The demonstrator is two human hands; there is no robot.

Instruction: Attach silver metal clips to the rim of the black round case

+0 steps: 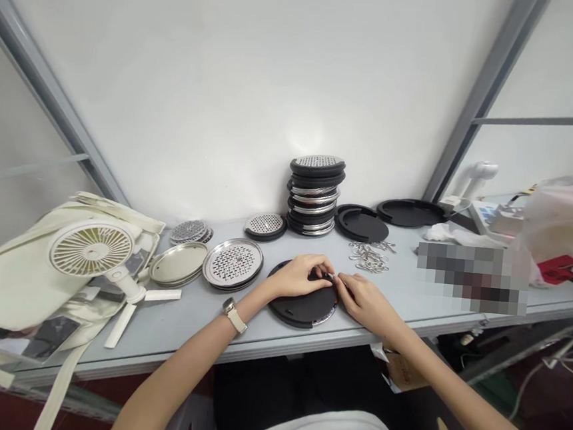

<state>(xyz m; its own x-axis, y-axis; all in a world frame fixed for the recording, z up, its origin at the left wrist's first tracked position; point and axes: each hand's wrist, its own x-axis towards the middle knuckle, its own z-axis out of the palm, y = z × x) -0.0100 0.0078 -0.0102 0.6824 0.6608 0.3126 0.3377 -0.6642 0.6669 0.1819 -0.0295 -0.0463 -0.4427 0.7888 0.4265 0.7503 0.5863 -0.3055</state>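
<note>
We are facing a broad pale wall (257,92), and below it we are working at a long grey table (405,282). A cream bag (14,285) is lying at the table's left end, and a translucent plastic bag (567,213) is sitting at the right end. Near the wall, a tall stack (312,200) of black and silver rounds is rising, with a perforated plate on top. A white fan (93,248) is standing in front of the cream bag. Two black trays (409,214) are lying flat to the right of the stack.

In front of us, the black disc (303,310) is lying flat near the table's front edge, with a shiny strip showing on its near right rim. Our left hand (304,275) is reaching across its far side, grasping the rim with curled fingers. Our right hand (362,296) is bringing its fingertips to the same spot, touching the rim; we cannot tell whether they are pinching some small part there.

Just left of the disc, a pile of perforated plates (233,264) is sitting beside some plain metal plates (179,264). A smaller perforated round (265,225) is resting beside the stack, and loose perforated pieces (189,231) are lying behind the metal plates. We are wearing a watch (231,309) on the left wrist. Small metal clips (370,256) are lying heaped before the trays.
</note>
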